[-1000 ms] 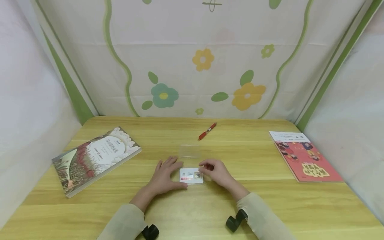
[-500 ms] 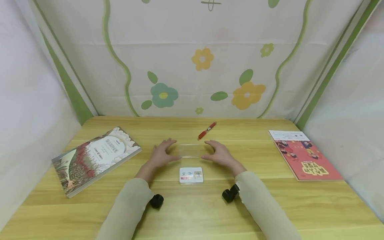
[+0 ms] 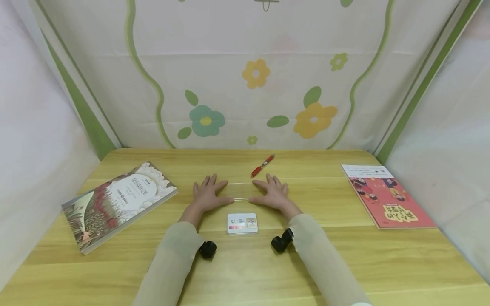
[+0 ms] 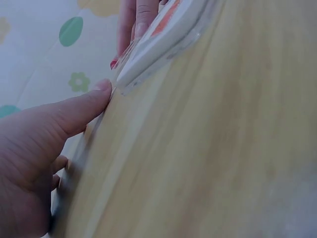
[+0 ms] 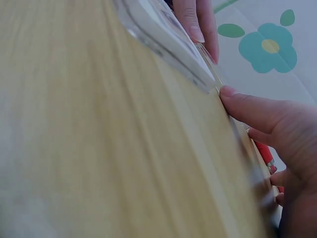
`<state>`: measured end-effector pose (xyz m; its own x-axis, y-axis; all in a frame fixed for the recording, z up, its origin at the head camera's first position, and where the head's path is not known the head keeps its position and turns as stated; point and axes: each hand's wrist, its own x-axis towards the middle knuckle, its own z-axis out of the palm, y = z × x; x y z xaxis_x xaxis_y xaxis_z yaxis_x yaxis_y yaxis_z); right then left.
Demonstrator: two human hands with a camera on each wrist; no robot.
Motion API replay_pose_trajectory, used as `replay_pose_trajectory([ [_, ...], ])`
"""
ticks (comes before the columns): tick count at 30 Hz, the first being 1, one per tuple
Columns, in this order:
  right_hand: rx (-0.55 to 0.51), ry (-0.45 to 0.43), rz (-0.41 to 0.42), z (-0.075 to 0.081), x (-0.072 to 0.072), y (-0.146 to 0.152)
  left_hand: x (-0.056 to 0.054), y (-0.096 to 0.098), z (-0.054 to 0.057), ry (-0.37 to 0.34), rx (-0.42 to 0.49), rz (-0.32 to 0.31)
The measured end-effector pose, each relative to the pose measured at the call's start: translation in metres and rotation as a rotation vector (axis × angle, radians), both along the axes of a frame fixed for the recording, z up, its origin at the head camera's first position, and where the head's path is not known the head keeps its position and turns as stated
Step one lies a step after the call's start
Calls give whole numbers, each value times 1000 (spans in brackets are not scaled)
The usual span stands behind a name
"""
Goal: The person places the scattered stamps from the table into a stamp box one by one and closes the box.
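Observation:
In the head view a clear plastic lid [image 3: 240,191] lies flat on the table, its front and back edges catching light. My left hand [image 3: 206,196] is at its left side with fingers spread, thumb at the front corner and index finger at the back corner. My right hand [image 3: 274,195] mirrors this on the right side, fingers also spread. Nearer me lies a white card [image 3: 242,223] with printed marks, in a shallow clear case; both wrist views show it edge-on. The left thumb [image 4: 94,99] and right thumb [image 5: 242,101] appear straight.
A red pen [image 3: 262,166] lies behind the lid. An illustrated book [image 3: 120,204] sits on the left of the wooden table [image 3: 245,272], and a red booklet [image 3: 388,197] on the right. Floral fabric [image 3: 245,97] hangs behind, with pale fabric at both sides.
Both hands have left the card and moved forward to the sides of the clear lid, then closer in on it with fingers spreading. Card and lid stay in place on the table.

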<state>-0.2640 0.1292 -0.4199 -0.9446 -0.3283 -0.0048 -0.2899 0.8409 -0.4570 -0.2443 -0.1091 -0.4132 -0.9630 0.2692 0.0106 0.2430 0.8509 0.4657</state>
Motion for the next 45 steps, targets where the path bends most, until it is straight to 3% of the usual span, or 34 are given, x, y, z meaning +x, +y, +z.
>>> replay_pose_trajectory([
  [9, -21, 5, -9, 3, 0, -2, -1, 1, -1, 1, -18, 11],
  [17, -132, -50, 11, 11, 10, -3, 6, -5, 3, -26, 75, -11],
  [25, -269, -41, 35, 27, 30, -5, 25, -7, 26, -21, 122, -6],
  [30, -355, -47, 60, 36, 46, -3, 39, -5, 36, 17, 178, -10],
  [35, -369, -17, 78, 38, 63, -1, 55, -4, 35, 48, 218, -27],
  [40, -365, 3, 89, 34, 76, 1, 70, -3, 28, 94, 239, -34],
  [45, -380, 9, 91, 26, 86, 2, 82, -2, 19, 92, 286, -26],
])
